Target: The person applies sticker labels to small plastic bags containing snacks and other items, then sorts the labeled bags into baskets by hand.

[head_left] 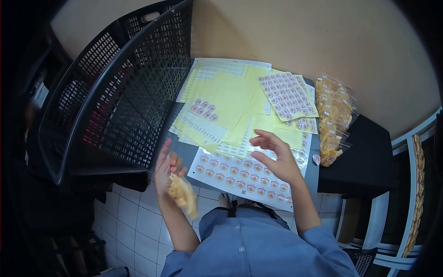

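Dark perforated baskets (124, 92) fill the left and upper left of the frame, one nested against another. Grey table (312, 173), centre: mostly overlaid by printed sheets. Black-covered surface (369, 152), right of the frame, adjoins it. Large white sticker sheet (230, 177) lies at the table's near edge, rows of round orange-and-pink labels across it; yellow backing sheets (230, 97) overlap loosely above, some with small labels remaining. Partly used label sheet (286, 94) rests on the pile, upper right of centre. Filled clear packets (330, 120), yellowish contents, form an overlapping column just right of the sheets. Right hand (277, 154): released, fingers loosely curved, thumb apart, above the sheets at centre. Left hand (168, 171): grasping one packet of yellowish pieces (183, 196), lower left of centre, between basket and table edge; packet blurred, hanging tilted below the palm. Single round label (316, 159): near the lowest packet of the column.
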The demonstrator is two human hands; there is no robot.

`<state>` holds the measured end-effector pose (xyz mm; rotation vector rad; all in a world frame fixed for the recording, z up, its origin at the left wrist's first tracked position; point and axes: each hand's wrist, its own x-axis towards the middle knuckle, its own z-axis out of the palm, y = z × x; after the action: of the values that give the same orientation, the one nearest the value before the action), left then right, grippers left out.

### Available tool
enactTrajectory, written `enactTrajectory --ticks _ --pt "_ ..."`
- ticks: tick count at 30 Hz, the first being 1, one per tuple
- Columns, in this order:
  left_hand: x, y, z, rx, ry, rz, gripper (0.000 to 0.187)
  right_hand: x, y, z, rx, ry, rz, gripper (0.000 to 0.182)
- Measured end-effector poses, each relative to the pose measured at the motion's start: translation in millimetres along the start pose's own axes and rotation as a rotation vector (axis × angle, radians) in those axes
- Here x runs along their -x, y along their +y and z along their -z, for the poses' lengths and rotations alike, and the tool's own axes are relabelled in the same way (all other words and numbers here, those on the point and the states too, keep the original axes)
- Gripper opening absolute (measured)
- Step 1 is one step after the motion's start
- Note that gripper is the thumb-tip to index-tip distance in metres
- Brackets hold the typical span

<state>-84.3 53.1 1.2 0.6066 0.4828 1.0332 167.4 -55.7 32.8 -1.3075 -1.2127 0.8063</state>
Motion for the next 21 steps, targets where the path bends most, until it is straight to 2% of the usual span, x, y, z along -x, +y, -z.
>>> enactTrajectory --ticks 1,2,3,5,8,12,18,21 --pt "-1 -1 10 0.13 -0.038 0.101 0.038 -8 3 -8 0.112 -0.039 -0.007 0.048" --pt "-1 -4 17 0.129 -0.033 0.096 0.038 -15 8 -18 0.224 -0.077 -0.014 0.044" --pt "0 -8 22 0.238 -0.032 0.2 0.038 -22 14 -27 0.221 -0.082 -0.014 0.044" --pt "-3 -16 31 0.382 -0.078 0.359 0.038 -36 28 -46 0.449 -0.175 0.146 0.045" --pt "-6 -21 31 0.443 -0.075 0.424 0.04 -51 38 -72 0.585 -0.206 0.253 0.045" --pt "-8 -22 31 0.463 -0.072 0.468 0.044 -62 71 -90 0.768 -0.113 0.366 0.048" --pt "-10 -27 34 0.478 -0.056 0.499 0.043 -63 75 -92 0.729 -0.131 0.222 0.039" --pt "-13 -27 30 0.468 -0.076 0.51 0.041 -64 79 -93 0.707 -0.087 0.244 0.036"
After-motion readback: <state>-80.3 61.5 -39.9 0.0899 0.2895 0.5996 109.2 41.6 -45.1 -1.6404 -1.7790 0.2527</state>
